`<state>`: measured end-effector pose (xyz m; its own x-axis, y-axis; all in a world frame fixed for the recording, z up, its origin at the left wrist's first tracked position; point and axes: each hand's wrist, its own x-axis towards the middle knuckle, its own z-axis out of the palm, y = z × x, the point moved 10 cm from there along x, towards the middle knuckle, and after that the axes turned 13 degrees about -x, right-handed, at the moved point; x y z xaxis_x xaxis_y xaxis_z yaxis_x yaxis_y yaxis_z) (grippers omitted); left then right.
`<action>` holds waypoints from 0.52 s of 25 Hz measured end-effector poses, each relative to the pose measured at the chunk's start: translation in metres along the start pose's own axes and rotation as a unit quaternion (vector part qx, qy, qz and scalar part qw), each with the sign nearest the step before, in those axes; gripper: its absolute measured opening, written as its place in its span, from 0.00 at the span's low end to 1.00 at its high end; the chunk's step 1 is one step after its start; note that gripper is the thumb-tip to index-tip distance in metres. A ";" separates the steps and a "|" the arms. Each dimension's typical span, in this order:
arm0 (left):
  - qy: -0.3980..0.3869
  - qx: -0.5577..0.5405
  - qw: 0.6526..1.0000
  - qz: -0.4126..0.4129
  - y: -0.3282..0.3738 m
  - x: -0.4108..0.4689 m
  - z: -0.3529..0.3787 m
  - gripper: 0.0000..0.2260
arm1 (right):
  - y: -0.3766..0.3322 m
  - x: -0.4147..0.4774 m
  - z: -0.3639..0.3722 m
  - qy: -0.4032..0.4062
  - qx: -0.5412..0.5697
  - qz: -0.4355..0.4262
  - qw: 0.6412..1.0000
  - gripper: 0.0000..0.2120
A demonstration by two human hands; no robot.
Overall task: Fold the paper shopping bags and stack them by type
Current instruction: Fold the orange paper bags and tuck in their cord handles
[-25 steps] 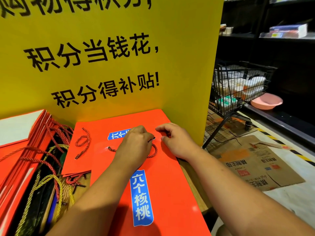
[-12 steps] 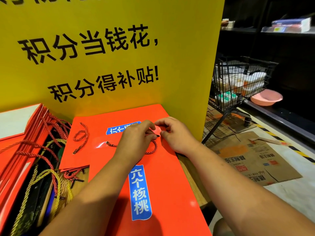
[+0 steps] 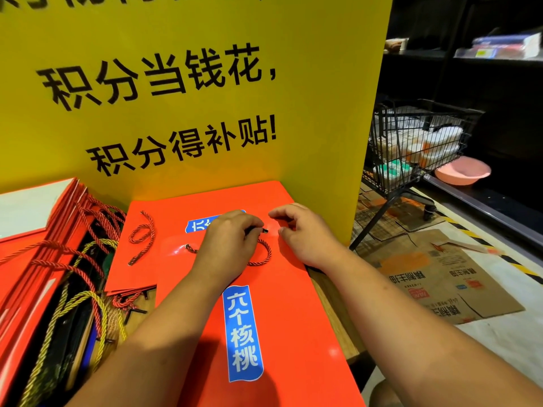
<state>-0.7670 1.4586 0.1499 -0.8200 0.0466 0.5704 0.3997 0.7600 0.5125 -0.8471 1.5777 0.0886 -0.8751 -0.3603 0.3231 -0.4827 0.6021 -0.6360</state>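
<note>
Head view: your left hand (image 3: 232, 239) pinched end of red rope handle (image 3: 266, 255); your right hand (image 3: 305, 233), loosely curled, rested on orange bag (image 3: 293, 318). Bag lay flat on table (image 3: 333, 306), overlapping second orange bag (image 3: 138, 268).

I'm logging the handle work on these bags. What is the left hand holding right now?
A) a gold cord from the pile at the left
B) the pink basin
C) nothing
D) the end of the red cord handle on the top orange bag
D: the left hand pinches the metal-tipped end of the red cord handle, whose loop lies on the top orange bag.
</note>
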 end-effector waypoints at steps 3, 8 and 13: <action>0.020 -0.056 0.997 -0.050 -0.007 -0.003 -0.005 0.10 | 0.000 0.000 0.001 -0.003 0.002 0.001 1.000 0.19; 0.005 -0.047 0.999 -0.027 0.005 -0.002 0.002 0.16 | -0.002 -0.002 -0.001 -0.005 -0.008 0.002 1.000 0.19; -0.014 0.024 0.998 0.050 0.021 -0.002 0.008 0.12 | -0.012 -0.006 -0.006 0.004 0.028 0.007 1.000 0.24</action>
<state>-0.7602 1.4799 0.1541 -0.7884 0.1409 0.5989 0.4600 0.7813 0.4217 -0.8367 1.5766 0.0981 -0.8823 -0.3460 0.3190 -0.4675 0.5668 -0.6784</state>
